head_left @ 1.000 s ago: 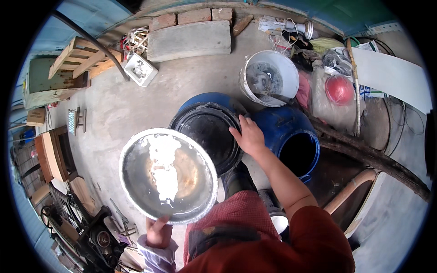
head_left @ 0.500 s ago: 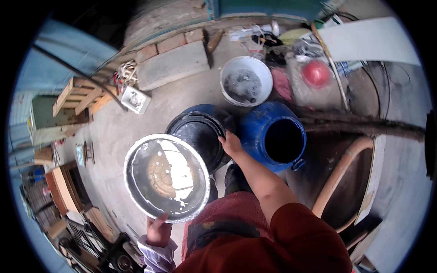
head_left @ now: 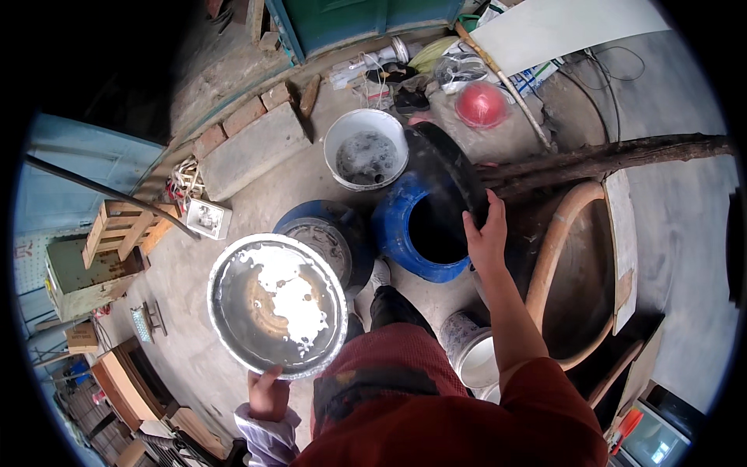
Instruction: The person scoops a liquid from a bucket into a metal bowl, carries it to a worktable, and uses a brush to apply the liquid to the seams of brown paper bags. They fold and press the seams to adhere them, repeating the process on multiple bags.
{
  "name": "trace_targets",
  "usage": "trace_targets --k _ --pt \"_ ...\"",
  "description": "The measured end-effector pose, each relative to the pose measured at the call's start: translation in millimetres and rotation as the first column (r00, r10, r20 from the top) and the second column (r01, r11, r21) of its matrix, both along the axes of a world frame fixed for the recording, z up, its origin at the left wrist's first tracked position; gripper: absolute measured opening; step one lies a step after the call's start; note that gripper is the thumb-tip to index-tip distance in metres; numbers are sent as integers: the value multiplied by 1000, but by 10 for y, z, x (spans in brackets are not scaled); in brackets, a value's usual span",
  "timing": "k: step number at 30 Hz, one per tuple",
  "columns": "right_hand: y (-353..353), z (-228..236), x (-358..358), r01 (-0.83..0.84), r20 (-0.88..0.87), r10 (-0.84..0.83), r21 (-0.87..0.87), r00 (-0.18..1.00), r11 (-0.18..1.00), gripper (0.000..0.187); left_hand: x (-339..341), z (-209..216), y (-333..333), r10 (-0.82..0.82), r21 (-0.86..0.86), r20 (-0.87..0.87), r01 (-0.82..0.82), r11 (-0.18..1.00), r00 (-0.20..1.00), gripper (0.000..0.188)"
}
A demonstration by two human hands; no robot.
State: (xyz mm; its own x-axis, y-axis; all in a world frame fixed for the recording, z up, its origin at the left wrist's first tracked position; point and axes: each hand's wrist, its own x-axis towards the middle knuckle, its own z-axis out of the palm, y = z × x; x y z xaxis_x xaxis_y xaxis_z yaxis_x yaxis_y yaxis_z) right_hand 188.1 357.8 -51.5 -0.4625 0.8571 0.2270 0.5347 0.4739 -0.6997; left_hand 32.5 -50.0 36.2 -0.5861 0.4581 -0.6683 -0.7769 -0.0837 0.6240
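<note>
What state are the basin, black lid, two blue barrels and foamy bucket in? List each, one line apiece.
Metal basin: holding liquid, gripped by the left hand
Black lid: tipped up, gripped by the right hand
Right blue barrel: open, dark inside
Left blue barrel: black lid off, partly behind the basin
White bucket: open, holding foamy liquid

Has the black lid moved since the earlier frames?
Yes: judged against the left blue barrel, the black lid went rightward off it, in the right hand.

Looked like a workshop or storeroom: showed a grey concrete floor, round blue plastic barrels, a slatted brown wooden pallet, rectangular red bricks and a long dark wooden log.
</note>
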Motion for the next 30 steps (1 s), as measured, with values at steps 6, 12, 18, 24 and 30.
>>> trace_targets --k 6,12,18,24,30 --pt "-128 -697 485 -244 406 136 226 904 943 40 -45 44 228 -56 13 0 56 998 998 48" --pt "-948 -1639 912 -429 449 392 -22 803 903 35 -68 64 406 -114 1 -5 114 994 994 42" --pt "-1107 -1268 535 -129 -7 168 -675 986 726 30 -158 -35 350 -240 54 24 239 970 970 36" --pt "-1420 -31 -344 -645 -610 -317 -764 726 -8 44 -364 -160 85 -416 85 28 412 907 909 33" --pt "-2027 62 -246 -770 -506 -696 -629 509 -106 43 -550 -120 -68 -688 48 12 687 726 726 36"
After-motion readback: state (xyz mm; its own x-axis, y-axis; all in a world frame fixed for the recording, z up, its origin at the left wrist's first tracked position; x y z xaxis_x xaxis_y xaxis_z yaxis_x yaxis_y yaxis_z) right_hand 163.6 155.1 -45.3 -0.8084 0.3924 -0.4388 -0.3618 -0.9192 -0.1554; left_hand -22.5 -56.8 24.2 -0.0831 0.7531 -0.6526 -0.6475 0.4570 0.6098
